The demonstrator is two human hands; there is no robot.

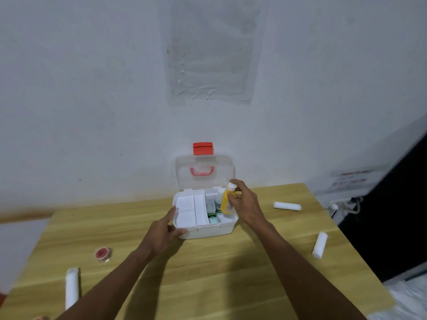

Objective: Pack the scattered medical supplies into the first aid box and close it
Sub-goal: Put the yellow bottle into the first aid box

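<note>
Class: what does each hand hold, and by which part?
Right hand grips the yellow bottle just below its cap; left hand holds the first aid box by its front left corner.

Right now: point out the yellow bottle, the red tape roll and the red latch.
yellow bottle (224, 205), head view, on its yellow body below the cap.
red tape roll (101, 253), head view, on its red round face.
red latch (202, 148), head view, on its middle.
</note>
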